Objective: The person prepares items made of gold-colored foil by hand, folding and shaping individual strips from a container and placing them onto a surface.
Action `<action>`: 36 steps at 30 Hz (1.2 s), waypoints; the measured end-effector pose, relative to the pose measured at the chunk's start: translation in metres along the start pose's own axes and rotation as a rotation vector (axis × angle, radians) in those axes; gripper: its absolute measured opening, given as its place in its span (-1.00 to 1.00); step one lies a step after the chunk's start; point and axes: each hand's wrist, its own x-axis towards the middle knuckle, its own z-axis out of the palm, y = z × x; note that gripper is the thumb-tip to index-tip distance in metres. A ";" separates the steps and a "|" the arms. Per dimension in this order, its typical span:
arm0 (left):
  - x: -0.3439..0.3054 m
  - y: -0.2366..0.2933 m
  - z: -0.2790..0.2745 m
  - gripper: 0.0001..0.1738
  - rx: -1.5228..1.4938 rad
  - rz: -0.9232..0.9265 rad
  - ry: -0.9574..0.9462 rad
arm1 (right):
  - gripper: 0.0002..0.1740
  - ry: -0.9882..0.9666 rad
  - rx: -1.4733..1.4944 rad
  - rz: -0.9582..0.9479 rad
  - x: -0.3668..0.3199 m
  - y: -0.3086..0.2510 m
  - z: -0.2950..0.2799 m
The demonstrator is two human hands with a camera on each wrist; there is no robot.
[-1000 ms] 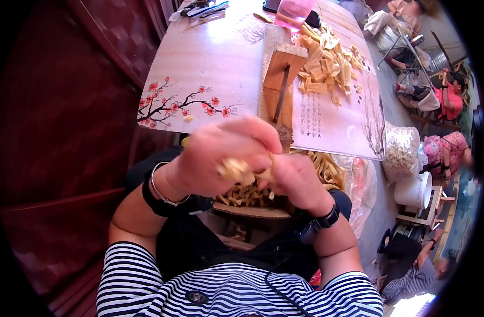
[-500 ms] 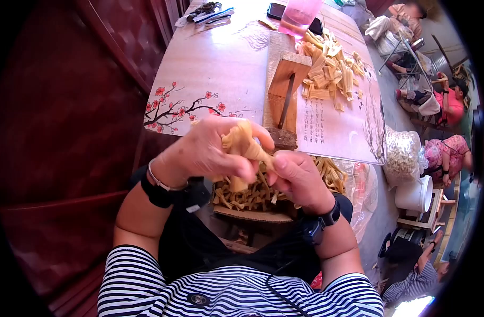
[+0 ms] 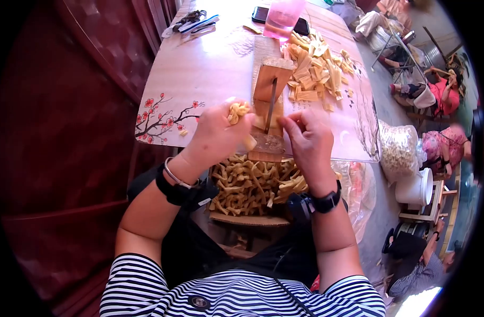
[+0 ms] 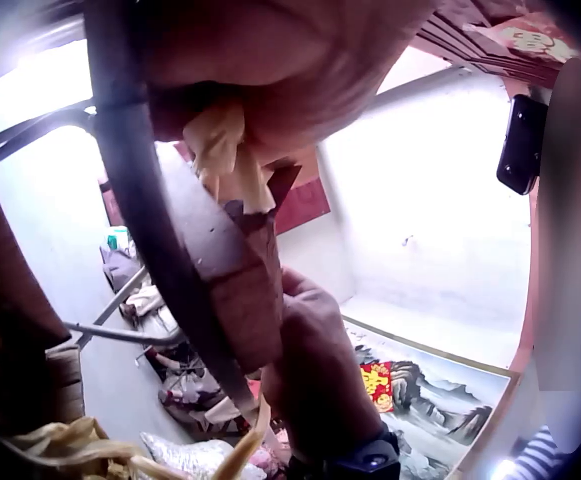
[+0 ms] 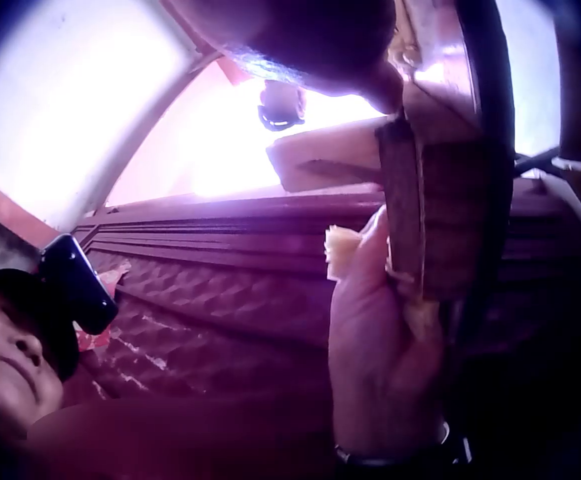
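My left hand (image 3: 218, 134) curls round a folded pale yellow strip (image 3: 238, 112), a bunched part of it showing above the fingers. Thumb and forefinger of my right hand (image 3: 312, 145) pinch a thin yellow piece at the other side of an upright metal blade (image 3: 271, 105). The blade stands in a wooden block (image 3: 267, 148) at the table's near edge, between both hands. In the left wrist view, the strip (image 4: 216, 140) hangs under the left hand; in the right wrist view, its cut-looking end (image 5: 343, 252) sticks out by the left thumb. Whether the strip touches the blade is unclear.
Loose yellow strips (image 3: 313, 68) lie on the table (image 3: 199, 68) beyond the block, near a pink cup (image 3: 281, 21) and phones. Below the table edge is a box of twisted pieces (image 3: 247, 185). People sit at the right.
Both hands have moved forward from above the box to either side of the blade, and are farther apart. More of the box's contents shows.
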 end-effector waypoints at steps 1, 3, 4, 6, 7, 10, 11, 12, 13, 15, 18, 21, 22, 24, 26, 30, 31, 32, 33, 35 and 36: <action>0.001 -0.004 0.001 -0.80 0.061 -0.011 0.042 | -0.87 0.055 -0.115 -0.038 0.002 0.000 -0.002; -0.002 -0.002 0.000 -0.77 0.068 -0.057 0.063 | -0.86 0.126 0.131 0.067 0.002 0.007 -0.005; -0.006 0.004 -0.005 -0.76 0.011 -0.095 0.042 | -0.86 0.154 0.249 0.119 0.002 0.007 -0.007; -0.013 0.013 -0.016 -0.75 0.008 -0.082 0.030 | -0.87 0.151 0.224 0.005 -0.008 -0.002 -0.009; -0.017 0.016 -0.021 -0.76 0.061 -0.035 0.039 | -0.87 0.157 0.183 -0.122 -0.014 -0.007 -0.007; -0.025 0.022 -0.016 -0.79 0.032 0.316 0.079 | -0.85 0.124 0.164 -0.495 -0.017 -0.036 -0.006; -0.032 0.028 -0.004 -0.80 -0.033 0.362 0.110 | -0.84 0.069 0.189 -0.561 -0.019 -0.043 -0.007; -0.040 0.029 -0.006 -0.83 -0.101 0.290 0.019 | -0.83 0.022 0.148 -0.674 -0.021 -0.049 -0.009; -0.049 0.030 -0.007 -0.85 -0.163 0.212 -0.065 | -0.83 0.034 0.177 -0.732 -0.022 -0.055 -0.007; -0.052 0.037 -0.019 -0.84 -0.197 -0.115 -0.364 | -0.82 -0.061 0.349 -0.794 -0.026 -0.058 -0.011; -0.053 0.032 -0.011 -0.84 -0.076 -0.084 -0.874 | -0.78 -0.090 0.390 -0.861 -0.029 -0.050 -0.019; -0.048 0.036 -0.014 -0.85 -0.605 -0.029 -1.237 | -0.84 0.020 0.411 -0.705 -0.031 -0.042 -0.020; -0.051 0.036 -0.016 -0.82 -0.700 0.051 -1.110 | -0.83 0.055 0.377 -0.598 -0.032 -0.041 -0.019; -0.054 0.039 -0.023 -0.72 -0.505 0.288 -0.795 | -0.76 0.060 0.324 -0.382 -0.029 -0.044 -0.023; -0.045 0.052 -0.031 -0.65 0.292 0.511 -0.471 | -0.73 -0.465 0.600 0.035 -0.039 -0.043 -0.017; -0.046 0.039 -0.020 -0.69 0.386 0.883 -0.254 | -0.83 -0.934 1.360 0.684 -0.046 -0.045 -0.009; -0.049 0.036 -0.018 -0.69 0.380 0.914 -0.189 | -0.83 -0.981 1.465 0.756 -0.046 -0.047 -0.004; -0.051 0.035 -0.018 -0.68 0.385 0.947 -0.119 | -0.83 -0.840 1.382 0.744 -0.044 -0.052 -0.004; -0.055 0.034 -0.017 -0.70 0.409 0.921 -0.064 | -0.82 -0.707 1.301 0.724 -0.043 -0.057 -0.009; -0.049 0.031 -0.018 -0.71 0.429 0.880 -0.010 | -0.82 -0.437 1.188 0.605 -0.042 -0.060 -0.012; -0.047 0.031 -0.016 -0.73 0.408 0.801 0.028 | -0.82 -0.291 1.156 0.514 -0.045 -0.058 -0.011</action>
